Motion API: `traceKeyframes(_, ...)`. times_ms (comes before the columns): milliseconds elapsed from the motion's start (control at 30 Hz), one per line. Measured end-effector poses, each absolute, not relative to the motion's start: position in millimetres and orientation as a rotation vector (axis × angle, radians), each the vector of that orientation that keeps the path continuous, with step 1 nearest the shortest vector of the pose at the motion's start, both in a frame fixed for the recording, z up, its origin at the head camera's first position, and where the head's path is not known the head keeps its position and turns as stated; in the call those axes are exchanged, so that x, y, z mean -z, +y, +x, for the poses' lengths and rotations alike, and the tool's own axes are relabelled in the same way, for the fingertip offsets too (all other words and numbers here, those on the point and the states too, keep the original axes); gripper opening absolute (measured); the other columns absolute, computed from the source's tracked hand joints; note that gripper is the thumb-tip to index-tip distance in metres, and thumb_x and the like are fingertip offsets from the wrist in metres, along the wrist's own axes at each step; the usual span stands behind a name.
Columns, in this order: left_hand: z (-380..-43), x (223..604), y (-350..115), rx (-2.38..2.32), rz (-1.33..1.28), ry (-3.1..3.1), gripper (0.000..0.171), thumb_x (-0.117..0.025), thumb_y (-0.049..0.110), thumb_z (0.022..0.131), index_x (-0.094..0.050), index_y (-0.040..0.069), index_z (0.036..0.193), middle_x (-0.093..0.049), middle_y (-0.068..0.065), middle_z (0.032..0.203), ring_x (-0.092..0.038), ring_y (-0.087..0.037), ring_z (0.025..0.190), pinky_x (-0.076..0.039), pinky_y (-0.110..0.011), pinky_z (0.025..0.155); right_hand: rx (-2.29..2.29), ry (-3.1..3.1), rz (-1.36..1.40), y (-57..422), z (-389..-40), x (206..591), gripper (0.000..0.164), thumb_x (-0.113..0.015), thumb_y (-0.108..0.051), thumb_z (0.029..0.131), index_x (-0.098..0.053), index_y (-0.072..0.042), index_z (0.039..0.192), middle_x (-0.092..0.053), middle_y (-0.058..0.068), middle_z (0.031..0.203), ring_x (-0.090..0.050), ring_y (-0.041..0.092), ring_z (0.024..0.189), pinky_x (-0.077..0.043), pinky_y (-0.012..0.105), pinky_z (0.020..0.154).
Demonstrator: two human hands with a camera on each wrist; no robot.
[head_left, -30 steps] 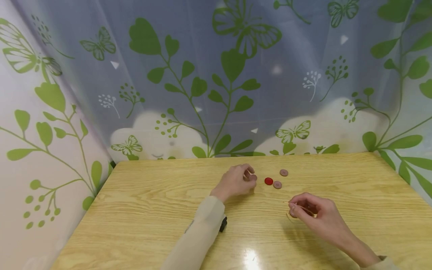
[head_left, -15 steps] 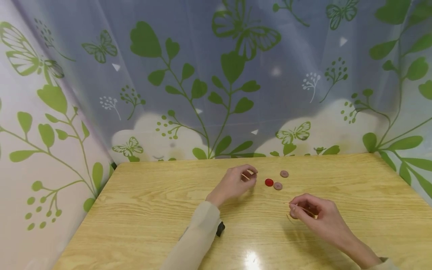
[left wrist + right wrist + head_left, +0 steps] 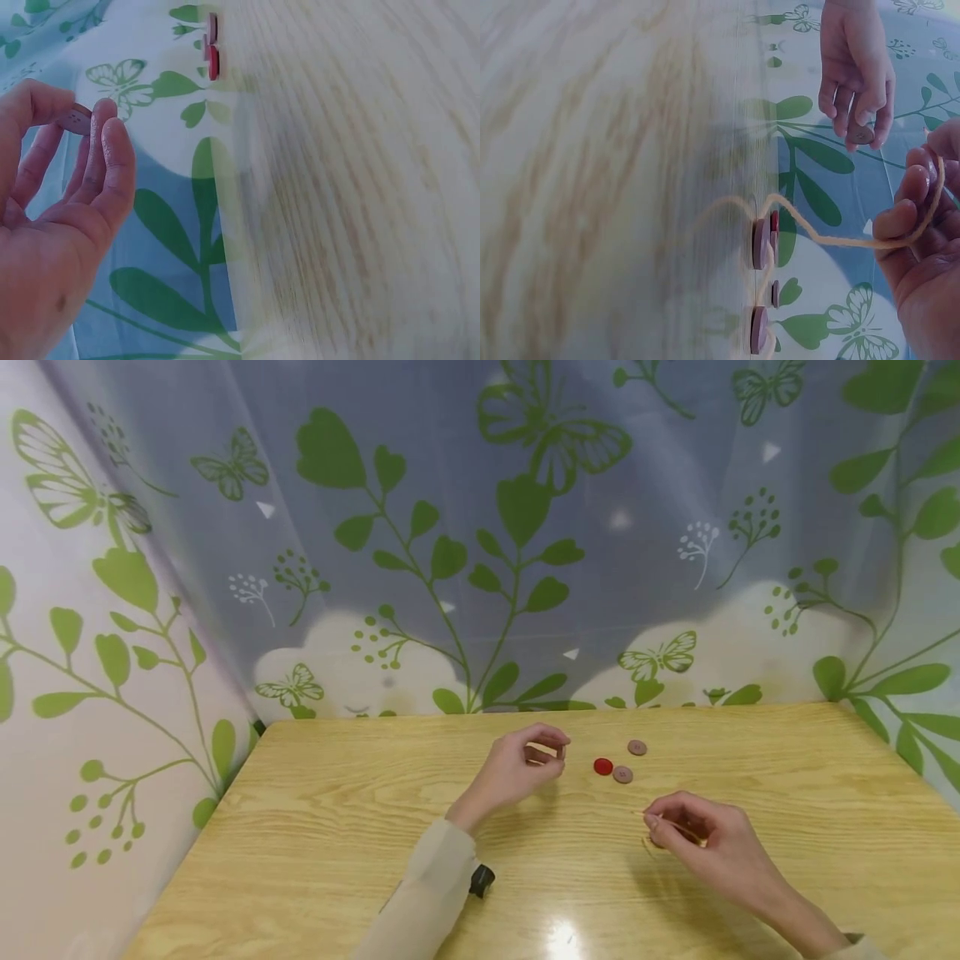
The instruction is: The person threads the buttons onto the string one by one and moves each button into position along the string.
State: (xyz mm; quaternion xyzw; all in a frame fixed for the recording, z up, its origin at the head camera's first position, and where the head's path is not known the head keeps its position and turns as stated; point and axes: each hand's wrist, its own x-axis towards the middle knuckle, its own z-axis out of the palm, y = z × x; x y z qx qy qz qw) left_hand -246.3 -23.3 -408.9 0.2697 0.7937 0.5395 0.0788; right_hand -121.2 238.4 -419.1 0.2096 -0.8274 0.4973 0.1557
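Observation:
My left hand (image 3: 513, 768) pinches a mauve button (image 3: 75, 120) between thumb and fingers, above the table left of the loose buttons. In the right wrist view its flat face with small holes shows at the fingertips. My right hand (image 3: 701, 835) holds a yellow string (image 3: 832, 240), its short end poking out past thumb and index finger, the rest crossing the palm. Two mauve buttons, a nearer one (image 3: 761, 244) and another (image 3: 759, 330), hang on that string below the hand. In the head view they are mostly hidden by the right fingers.
On the wood-grain table (image 3: 337, 827) lie a red button (image 3: 603, 767), a mauve button (image 3: 622, 774) right beside it and another mauve button (image 3: 637, 747) farther back. A printed curtain (image 3: 420, 568) rises behind the table's far edge. A black wrist device (image 3: 482, 881) shows by the left sleeve.
My left hand has lifted its mauve button off the spot beside the red one and drawn slightly left, fingers now more rounded. The right hand with the string has stayed nearly still.

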Motion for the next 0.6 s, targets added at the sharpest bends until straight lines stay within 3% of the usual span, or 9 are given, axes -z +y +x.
traceKeyframes(400,-230,405,-34,-1.692,0.731,2.273,0.022,-0.07,0.018,0.096,-0.069,0.021,0.118,-0.067,-0.008,0.127,-0.071,-0.014,0.101,-0.06,-0.028,0.084,-1.419,-2.346,0.616,237,-122,418,0.024,-0.067,0.009,0.092,-0.07,-0.013,0.098,-0.071,0.0,0.08,-0.066,0.01,0.065,-0.055,0.021,0.057)
traceKeyframes(600,-220,402,-40,-1.725,0.71,2.232,0.025,-0.071,0.016,0.096,-0.068,0.021,0.12,-0.066,-0.003,0.128,-0.071,-0.014,0.102,-0.06,-0.028,0.087,-1.404,-2.322,0.599,235,-123,417,0.026,-0.068,0.009,0.091,-0.07,-0.016,0.098,-0.066,0.0,0.073,-0.058,0.007,0.058,-0.043,0.022,0.046)
